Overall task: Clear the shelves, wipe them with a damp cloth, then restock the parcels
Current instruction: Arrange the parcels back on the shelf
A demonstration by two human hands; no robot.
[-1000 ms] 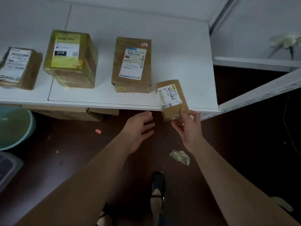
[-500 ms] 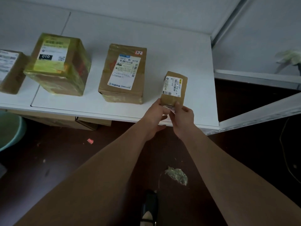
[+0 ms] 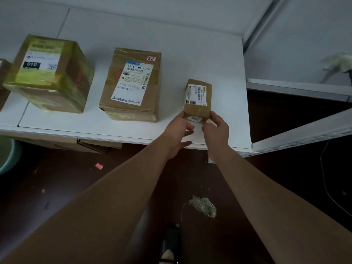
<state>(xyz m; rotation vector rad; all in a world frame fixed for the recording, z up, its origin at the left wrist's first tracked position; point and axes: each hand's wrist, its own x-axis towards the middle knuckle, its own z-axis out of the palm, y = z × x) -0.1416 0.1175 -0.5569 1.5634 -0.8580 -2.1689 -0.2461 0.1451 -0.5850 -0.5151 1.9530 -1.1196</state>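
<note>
While the small parcel [image 3: 198,100] stands on the white shelf [image 3: 224,77], we have both hands at its near end: our left hand [image 3: 179,130] touches the near left corner with the thumb and loosely curled fingers, and our right hand [image 3: 217,128] pinches the near right corner. The parcel lies straight ahead of the hands, and its long axis runs away from us, toward the back of the shelf, so a push forward or a small turn would go along this axis. Both hands are equally near; we judge that the next move is only to let go or to square the box. It is a small brown cardboard box, with a white printed label on top and a round sticker on the near face. To its left, apart from it, stands a bigger brown carton [image 3: 131,84] with glossy tape, and further left a box wrapped in yellow-green tape [image 3: 51,75]. The shelf surface is smooth and matt.
</note>
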